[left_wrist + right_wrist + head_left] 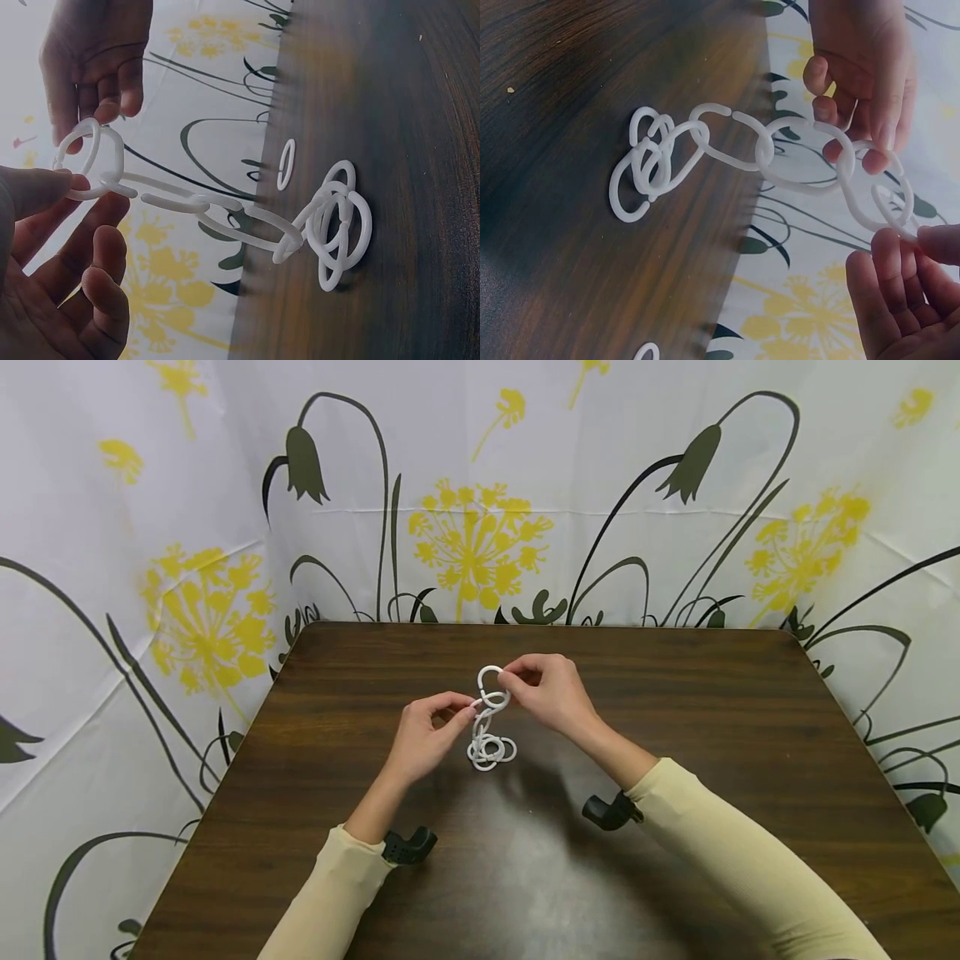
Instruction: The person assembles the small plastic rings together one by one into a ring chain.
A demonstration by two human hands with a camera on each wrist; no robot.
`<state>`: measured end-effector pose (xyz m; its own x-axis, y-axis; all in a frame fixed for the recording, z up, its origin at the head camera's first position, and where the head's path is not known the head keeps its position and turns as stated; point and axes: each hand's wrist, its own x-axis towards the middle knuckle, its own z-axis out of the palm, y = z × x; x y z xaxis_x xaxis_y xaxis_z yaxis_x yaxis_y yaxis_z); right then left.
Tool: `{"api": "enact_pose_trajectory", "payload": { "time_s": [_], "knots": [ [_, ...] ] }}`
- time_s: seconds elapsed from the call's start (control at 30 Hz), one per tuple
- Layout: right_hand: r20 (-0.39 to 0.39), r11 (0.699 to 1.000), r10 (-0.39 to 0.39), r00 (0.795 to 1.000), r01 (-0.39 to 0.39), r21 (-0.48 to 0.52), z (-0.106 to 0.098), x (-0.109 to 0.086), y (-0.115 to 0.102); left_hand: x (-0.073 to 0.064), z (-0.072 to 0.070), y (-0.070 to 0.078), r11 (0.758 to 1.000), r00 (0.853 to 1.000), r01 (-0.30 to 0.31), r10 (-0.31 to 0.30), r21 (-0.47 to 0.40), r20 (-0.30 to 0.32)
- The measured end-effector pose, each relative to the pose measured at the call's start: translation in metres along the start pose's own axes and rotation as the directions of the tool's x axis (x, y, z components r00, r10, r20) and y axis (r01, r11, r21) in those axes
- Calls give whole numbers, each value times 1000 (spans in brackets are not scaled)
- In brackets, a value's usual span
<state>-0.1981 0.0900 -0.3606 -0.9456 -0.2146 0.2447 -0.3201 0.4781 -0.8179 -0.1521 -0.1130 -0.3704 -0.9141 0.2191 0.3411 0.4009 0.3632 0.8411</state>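
Between both hands hangs a chain of white plastic rings [731, 160], each ring with a small gap in it. Its lower rings lie heaped [364, 232] on the table. My left hand [429, 737] pinches a ring of the chain between thumb and index finger, its other fingers loosely bent. Up and to the right of it, my right hand [553, 693] holds the top ring [491, 668] between thumb and fingertips. In the right wrist view, that end ring passes through the ring at the left hand's fingertips.
A single white ring [291, 156] lies on the table apart from the heap. The dark wood table [360, 677] ends at the back against a white curtain [465, 410] printed with flowers. Dark wrist cameras [409, 846] sit below both wrists.
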Motion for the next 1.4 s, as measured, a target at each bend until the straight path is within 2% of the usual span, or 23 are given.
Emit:
{"api": "enact_pose_trajectory", "payload": {
  "time_s": [0.17,0.4,0.47,0.8,0.93,1.03,1.23,1.4],
  "knots": [
    [-2,1000,-6,1000,6,9,0,-1,0,1,1,-2,1000,1000,11,-11,4,5],
    [-9,1000,4,1000,-4,14,-1,-3,2,6,9,-35,999,999,33,-33,-5,13],
    [-11,1000,7,1000,-7,17,-2,-3,2,7,10,-40,999,999,35,-34,-9,15],
    [-9,995,0,1000,1,104,0,-2,1,5,6,-43,1000,1000,27,-27,5,4],
    [-2,981,17,1000,-16,193,1,0,0,4,5,-45,999,999,39,-39,26,10],
    [10,960,40,999,-42,278,2,0,-2,4,5,-45,999,999,46,-46,25,8],
    [69,923,75,995,-96,374,4,-1,-4,8,5,-39,996,998,52,-56,-72,-43],
    [93,923,75,993,-104,371,6,-1,-5,14,6,-33,973,993,74,-92,-219,-74]
  ]
}}
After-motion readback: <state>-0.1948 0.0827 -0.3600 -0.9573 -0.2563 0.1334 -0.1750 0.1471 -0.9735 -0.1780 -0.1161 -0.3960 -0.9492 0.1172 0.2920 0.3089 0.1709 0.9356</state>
